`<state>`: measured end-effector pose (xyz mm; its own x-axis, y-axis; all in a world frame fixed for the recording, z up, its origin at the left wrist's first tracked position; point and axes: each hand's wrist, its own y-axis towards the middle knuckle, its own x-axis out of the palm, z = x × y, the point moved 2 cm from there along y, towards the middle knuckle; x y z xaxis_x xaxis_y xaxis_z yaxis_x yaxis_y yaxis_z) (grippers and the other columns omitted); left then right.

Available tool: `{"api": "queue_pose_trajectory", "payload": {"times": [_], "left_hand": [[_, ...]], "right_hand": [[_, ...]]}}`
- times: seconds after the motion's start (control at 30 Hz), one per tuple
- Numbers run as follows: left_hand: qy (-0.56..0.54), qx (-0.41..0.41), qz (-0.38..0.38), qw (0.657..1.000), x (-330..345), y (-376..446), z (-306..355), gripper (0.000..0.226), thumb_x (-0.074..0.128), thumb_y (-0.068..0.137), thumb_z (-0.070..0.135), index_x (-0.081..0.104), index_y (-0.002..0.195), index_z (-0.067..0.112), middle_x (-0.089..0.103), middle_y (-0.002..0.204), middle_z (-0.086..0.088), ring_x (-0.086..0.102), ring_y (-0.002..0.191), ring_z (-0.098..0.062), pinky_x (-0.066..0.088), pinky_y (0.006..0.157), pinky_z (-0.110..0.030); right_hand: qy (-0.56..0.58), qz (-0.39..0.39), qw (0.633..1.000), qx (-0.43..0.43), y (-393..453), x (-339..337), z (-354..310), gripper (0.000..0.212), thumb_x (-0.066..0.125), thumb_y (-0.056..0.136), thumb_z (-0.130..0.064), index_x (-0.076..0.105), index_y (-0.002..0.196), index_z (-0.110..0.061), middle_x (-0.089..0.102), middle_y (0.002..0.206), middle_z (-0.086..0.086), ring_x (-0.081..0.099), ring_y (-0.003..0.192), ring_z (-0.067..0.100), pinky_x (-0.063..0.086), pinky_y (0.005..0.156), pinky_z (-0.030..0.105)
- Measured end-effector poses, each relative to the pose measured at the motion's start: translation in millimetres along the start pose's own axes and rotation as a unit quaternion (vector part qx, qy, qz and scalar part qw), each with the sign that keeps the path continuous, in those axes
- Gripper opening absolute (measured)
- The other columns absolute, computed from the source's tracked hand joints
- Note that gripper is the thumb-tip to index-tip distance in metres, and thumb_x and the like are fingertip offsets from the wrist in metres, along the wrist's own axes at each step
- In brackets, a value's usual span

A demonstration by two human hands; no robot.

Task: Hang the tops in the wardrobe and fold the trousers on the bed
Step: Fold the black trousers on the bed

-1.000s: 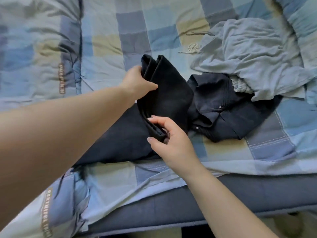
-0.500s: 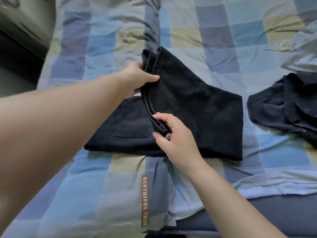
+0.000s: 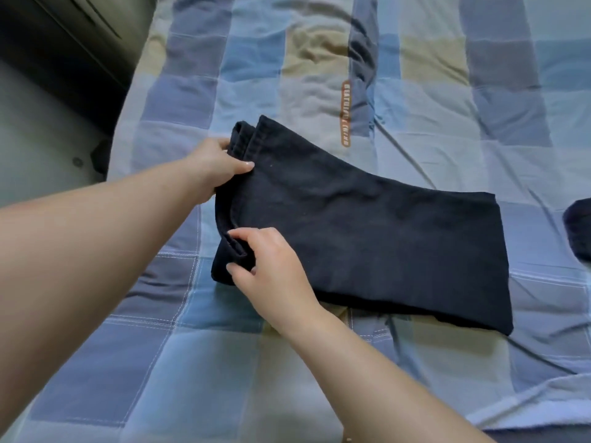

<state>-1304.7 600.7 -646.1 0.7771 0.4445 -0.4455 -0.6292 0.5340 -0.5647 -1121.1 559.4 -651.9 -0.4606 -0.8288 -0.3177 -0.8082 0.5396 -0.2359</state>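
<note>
On the checked quilt (image 3: 415, 129), both hands' grips pinch folded dark trousers (image 3: 367, 225); left hand (image 3: 217, 167), right hand (image 3: 271, 270).

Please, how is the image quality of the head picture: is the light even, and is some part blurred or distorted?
Head view: soft, even daylight on the checked quilt, no glare; the dark trousers lose fold detail in their blackness; the top-left corner is in deep shadow; the left forearm looks enlarged by the wide-angle lens; the left hand and right hand are fairly sharp, edges slightly soft.
</note>
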Motion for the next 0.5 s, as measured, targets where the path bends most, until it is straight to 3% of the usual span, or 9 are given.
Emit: {"api": "queue_pose_trajectory", "payload": {"times": [0.07,0.17,0.3,0.4,0.5], "left_hand": [[0.032,-0.019,0.046,0.998,-3,8,-18,0.054,0.063,0.089,0.006,0.043,0.138,0.014,0.059,0.123,-0.01,0.06,0.106,-0.025,0.051,0.084,-0.034],[0.119,-0.012,0.09,0.989,4,15,-36,0.062,0.064,0.089,0.01,0.036,0.143,0.015,0.045,0.142,-0.011,0.051,0.121,-0.025,0.042,0.09,-0.03],[0.209,0.044,0.039,0.976,40,20,-39,0.041,0.062,0.088,0.01,0.054,0.128,0.016,0.056,0.132,-0.007,0.056,0.112,-0.023,0.048,0.092,-0.034],[0.347,0.13,-0.018,0.929,79,26,-30,0.046,0.06,0.088,0.012,0.053,0.133,0.017,0.055,0.136,-0.004,0.05,0.125,-0.022,0.039,0.103,-0.03],[0.428,0.173,-0.03,0.887,114,43,-19,0.053,0.057,0.09,0.014,0.044,0.14,0.02,0.05,0.141,-0.008,0.043,0.13,-0.029,0.039,0.105,-0.042]], "right_hand": [[-0.034,-0.069,0.997,0.022,2,10,12,0.053,0.061,0.089,-0.02,0.043,0.139,-0.026,0.044,0.135,0.0,0.046,0.121,0.014,0.042,0.1,0.035],[-0.063,-0.089,0.993,0.043,-8,-1,39,0.052,0.06,0.09,-0.025,0.042,0.139,-0.028,0.042,0.139,-0.004,0.046,0.122,0.011,0.041,0.102,0.032],[-0.132,-0.05,0.986,0.088,-35,-47,94,0.045,0.06,0.09,-0.026,0.048,0.133,-0.03,0.044,0.133,-0.01,0.046,0.118,0.007,0.041,0.095,0.024],[-0.235,-0.04,0.962,0.13,-59,-84,138,0.043,0.059,0.09,-0.029,0.046,0.132,-0.031,0.043,0.127,-0.011,0.042,0.117,0.009,0.037,0.088,0.021],[-0.315,-0.03,0.941,0.122,-72,-107,171,0.042,0.06,0.089,-0.032,0.047,0.129,-0.031,0.044,0.119,-0.009,0.043,0.108,0.014,0.035,0.088,0.024]]}}
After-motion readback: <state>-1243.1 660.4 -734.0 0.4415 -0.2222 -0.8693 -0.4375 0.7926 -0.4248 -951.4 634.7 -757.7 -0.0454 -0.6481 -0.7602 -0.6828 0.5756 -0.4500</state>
